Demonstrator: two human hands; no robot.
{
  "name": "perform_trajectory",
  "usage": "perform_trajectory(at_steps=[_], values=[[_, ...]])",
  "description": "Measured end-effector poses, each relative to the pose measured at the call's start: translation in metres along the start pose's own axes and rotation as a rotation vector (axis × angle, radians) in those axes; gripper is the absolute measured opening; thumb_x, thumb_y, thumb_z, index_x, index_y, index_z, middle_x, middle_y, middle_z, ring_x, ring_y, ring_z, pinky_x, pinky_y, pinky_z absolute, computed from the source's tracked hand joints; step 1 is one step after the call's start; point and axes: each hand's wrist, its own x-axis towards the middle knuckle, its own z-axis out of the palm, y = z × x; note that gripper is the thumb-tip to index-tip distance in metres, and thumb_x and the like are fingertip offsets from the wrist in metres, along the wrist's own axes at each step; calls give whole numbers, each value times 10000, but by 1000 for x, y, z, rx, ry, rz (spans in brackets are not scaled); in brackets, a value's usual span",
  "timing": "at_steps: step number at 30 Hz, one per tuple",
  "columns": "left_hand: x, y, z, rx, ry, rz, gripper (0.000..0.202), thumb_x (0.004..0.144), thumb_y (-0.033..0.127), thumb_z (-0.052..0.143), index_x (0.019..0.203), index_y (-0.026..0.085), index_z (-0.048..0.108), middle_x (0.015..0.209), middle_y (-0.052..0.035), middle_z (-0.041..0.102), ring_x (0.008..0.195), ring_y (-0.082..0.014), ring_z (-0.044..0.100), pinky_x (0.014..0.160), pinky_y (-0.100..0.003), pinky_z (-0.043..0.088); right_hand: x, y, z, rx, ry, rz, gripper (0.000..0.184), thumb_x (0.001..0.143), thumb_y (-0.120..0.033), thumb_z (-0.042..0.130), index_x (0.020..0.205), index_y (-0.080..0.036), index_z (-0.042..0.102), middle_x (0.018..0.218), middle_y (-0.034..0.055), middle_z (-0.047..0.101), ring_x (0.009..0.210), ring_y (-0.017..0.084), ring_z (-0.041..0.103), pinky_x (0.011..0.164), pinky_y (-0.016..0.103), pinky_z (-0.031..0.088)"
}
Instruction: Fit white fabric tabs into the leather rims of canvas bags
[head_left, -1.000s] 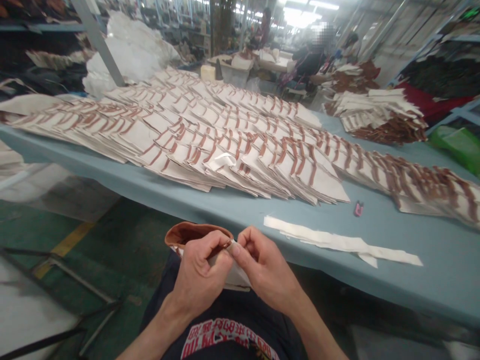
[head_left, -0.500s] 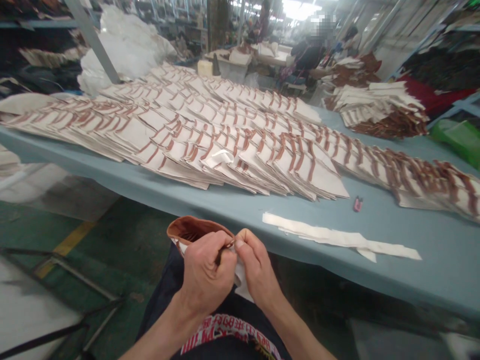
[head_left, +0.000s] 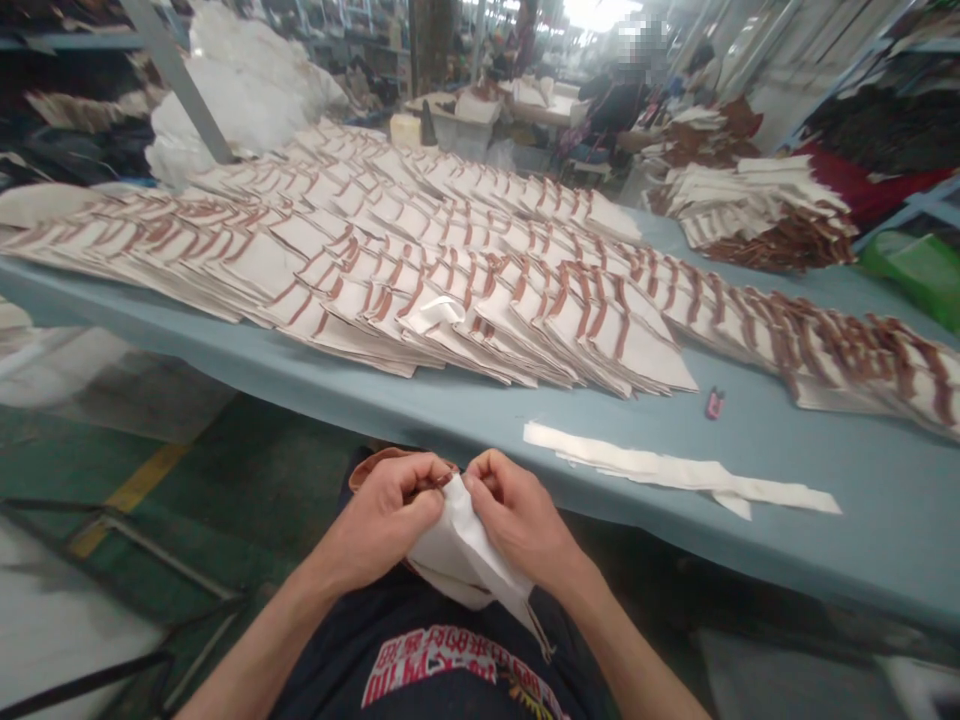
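Close to my lap, below the table's front edge, both hands pinch a white and brown fabric piece (head_left: 448, 548). My left hand (head_left: 391, 512) is closed on its brown edge, with part of that brown band showing behind the fingers. My right hand (head_left: 517, 515) is closed on the same piece just to the right, thumb and forefinger together at the top edge. A white flap hangs down between the hands toward my apron. Whether the fingertips hold anything smaller is too fine to make out.
Overlapping rows of white pieces with brown strips (head_left: 465, 270) spread over the blue table (head_left: 450, 405). White fabric strips (head_left: 675, 470) and small pink thread snips (head_left: 715, 403) lie at right. A fabric pile (head_left: 757, 210) stands farther back. A person (head_left: 611, 110) sits beyond the table.
My hands have moved slightly apart and the left wrist has turned. More of the white flap now shows between them, and the brown opening at left has sunk behind my left hand.
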Motion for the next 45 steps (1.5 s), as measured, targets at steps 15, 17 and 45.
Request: perform_trajectory(at_steps=[15,17,45], values=[[1,25,6,232,-22,148,160,788,174,467,705,172,604,719,10,577,679,-147,517,606,-233,373,-1,-32,-31,-74,-127,-412,164,981,-237,591,1133,-217,650,1093,51,718,980,194,653,872,318,500],[1,22,10,301,35,195,164,793,157,443,680,186,559,679,16,566,660,-151,508,601,-244,359,1,-29,-26,-91,-122,-364,150,977,-246,595,1114,-212,647,1032,41,725,887,183,657,803,303,503],[2,7,2,73,-101,32,244,856,298,574,707,129,669,681,12,524,660,-129,437,567,-201,348,-4,-11,-30,137,-262,-239,260,958,-333,628,1173,-189,651,1136,71,702,952,192,643,805,314,526]])
